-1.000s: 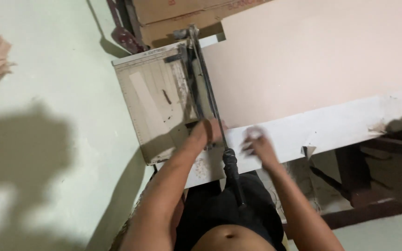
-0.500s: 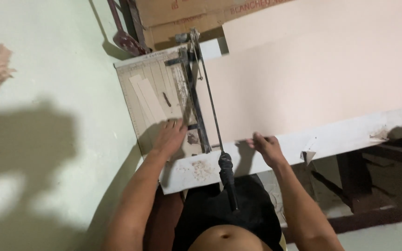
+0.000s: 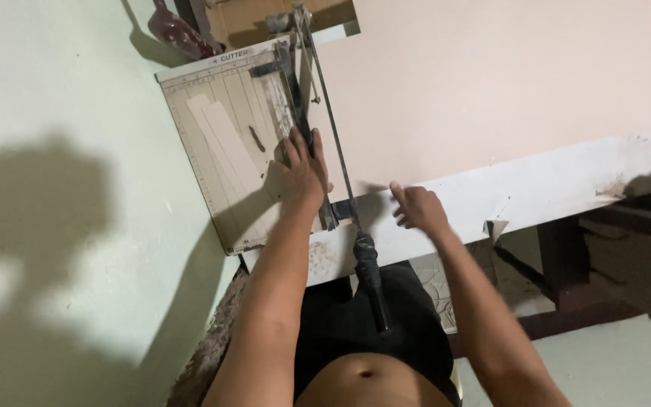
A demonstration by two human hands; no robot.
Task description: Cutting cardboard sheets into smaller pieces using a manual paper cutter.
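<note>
A beige paper cutter (image 3: 220, 151) with grid lines lies on the table's left end, with pale paper strips (image 3: 224, 139) on its board. My left hand (image 3: 303, 169) presses flat on the board beside the dark clamp bar, fingers spread. The blade arm runs along the cutter's right side, and its black handle (image 3: 369, 275) sticks out over the table's front edge towards my body. My right hand (image 3: 416, 207) rests by the near edge of a large pale pink sheet (image 3: 491, 83), fingers loosely apart, holding nothing.
The white table edge (image 3: 551, 192) runs to the right. Dark wooden frame pieces (image 3: 566, 264) stand under it. A brown cardboard box (image 3: 265, 15) and a dark red object (image 3: 178, 30) sit beyond the cutter. Pale green floor (image 3: 54, 113) lies to the left.
My left hand has left the handle end and moved up onto the cutter board. My right hand has stayed near the pink sheet's edge. The blade arm lies lowered.
</note>
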